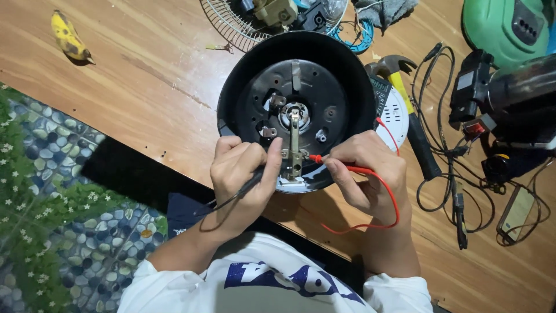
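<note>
- Nearest the camera, the person's white shirt with blue print (pixel 278 284) fills the bottom edge, both forearms rising from it toward the wooden table (pixel 145 75).
- Left hand (pixel 240 168) is curled into a loose fist, thumb and fingers pinched around the black probe (pixel 255 182), whose tip points up and inward at the metal bracket (pixel 294 153); its black lead trails back past the wrist.
- Right hand (pixel 368 171) pinches the red probe (pixel 318 158) between thumb and forefinger, the tip touching the bracket's right side; the red lead (pixel 388 197) loops down under the hand and another stretch runs up toward the meter (pixel 388 107).
- Both hands rest against the near rim of the upturned black appliance base (pixel 298 98), which sits at the table's middle, just beside the meter and a yellow-handled hammer (pixel 405 101).
- Judging by the pose, a steady reading asks that each tip stay on bare metal, the two tips kept apart, wrists braced on the rim, eyes free for the meter.
- Well apart: a banana (pixel 68 37) at the far left corner, a wire fan guard (pixel 231 20) at the far edge, tangled black cables (pixel 449 174) to the right.
</note>
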